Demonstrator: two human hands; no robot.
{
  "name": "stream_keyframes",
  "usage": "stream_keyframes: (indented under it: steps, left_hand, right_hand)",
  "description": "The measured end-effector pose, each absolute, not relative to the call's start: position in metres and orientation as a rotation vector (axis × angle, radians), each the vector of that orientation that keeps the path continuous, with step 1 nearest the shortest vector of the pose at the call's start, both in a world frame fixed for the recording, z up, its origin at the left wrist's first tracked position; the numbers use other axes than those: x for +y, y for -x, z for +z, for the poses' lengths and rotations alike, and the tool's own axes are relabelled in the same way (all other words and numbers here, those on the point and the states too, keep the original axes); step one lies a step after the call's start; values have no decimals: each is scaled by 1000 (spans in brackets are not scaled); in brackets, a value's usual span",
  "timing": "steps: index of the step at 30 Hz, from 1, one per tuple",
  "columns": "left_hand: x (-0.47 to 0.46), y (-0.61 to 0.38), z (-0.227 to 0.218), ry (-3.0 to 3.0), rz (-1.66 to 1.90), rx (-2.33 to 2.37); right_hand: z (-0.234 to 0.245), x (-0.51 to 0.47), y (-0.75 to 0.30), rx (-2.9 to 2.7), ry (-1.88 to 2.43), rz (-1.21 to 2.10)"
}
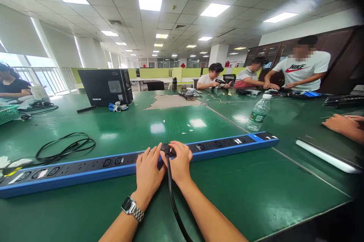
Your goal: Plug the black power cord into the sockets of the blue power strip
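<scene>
A long blue power strip (85,168) with black sockets lies across the green table (241,196) in front of me. My left hand (148,172) rests on the strip's near edge with fingers pressed flat on it. My right hand (178,160) is closed round a black plug (166,148) seated in a socket near the strip's middle. The plug's black cable (173,204) runs back toward me between my forearms. A metal watch (132,208) is on my left wrist.
A loose black cable (68,147) coils at the left. A water bottle (258,113) stands behind the strip's right end. A black computer case (106,86) sits farther back. Another person's hand (342,125) lies at the right; several people sit at the far side.
</scene>
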State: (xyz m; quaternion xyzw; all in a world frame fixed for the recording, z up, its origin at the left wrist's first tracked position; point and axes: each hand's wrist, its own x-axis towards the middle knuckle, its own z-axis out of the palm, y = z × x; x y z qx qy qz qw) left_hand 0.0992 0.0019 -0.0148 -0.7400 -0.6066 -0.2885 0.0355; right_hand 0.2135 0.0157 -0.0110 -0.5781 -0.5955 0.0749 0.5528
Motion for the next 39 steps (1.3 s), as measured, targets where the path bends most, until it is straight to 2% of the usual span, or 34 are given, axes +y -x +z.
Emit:
stream_keyframes:
  steps: [6,13,20,39]
  left_hand:
    - [1,-98,-14,2292,-857,-1871]
    - [2,-95,-15,2319,-870,-1876]
    - [-1,-97,-11,2330,-877,-1886]
    - [0,-96,-14,2323,-837,-1874]
  right_hand:
    - [-5,20,-239,-1268,1270,192]
    - [-5,33,-294,-1001,1508,150]
    - [-7,32,-300,-1189,1825,137]
    - [3,23,-304,-1413,1943,59]
